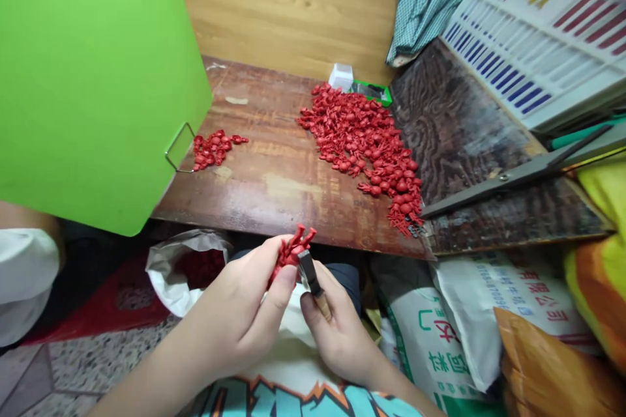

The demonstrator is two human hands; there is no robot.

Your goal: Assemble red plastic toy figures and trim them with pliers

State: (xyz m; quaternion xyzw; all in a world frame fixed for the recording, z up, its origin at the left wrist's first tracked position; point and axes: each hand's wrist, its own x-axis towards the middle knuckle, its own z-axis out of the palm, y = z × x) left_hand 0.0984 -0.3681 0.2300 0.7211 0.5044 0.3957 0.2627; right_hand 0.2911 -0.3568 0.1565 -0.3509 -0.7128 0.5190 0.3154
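Low in front of me, my left hand (249,293) grips a red plastic figure (292,249) between thumb and fingers. Its thin limbs stick up past my fingertips. My right hand (337,322) is closed around the wooden handle of a short trimming knife (308,270). The dark metal end of the knife lies against or very near the figure; I cannot tell if it touches. Both hands are just short of the table's front edge. Beyond them, a large heap of red plastic figures (362,137) covers the right part of the brown table (264,202).
A smaller pile of red figures (212,148) lies at left, beside a green board (92,78) with a wire loop. A white box (341,76) and green tray (386,94) stand behind the heap. Below are an open white sack (169,273) and printed bags (528,306). A white basket (533,32) leans right.
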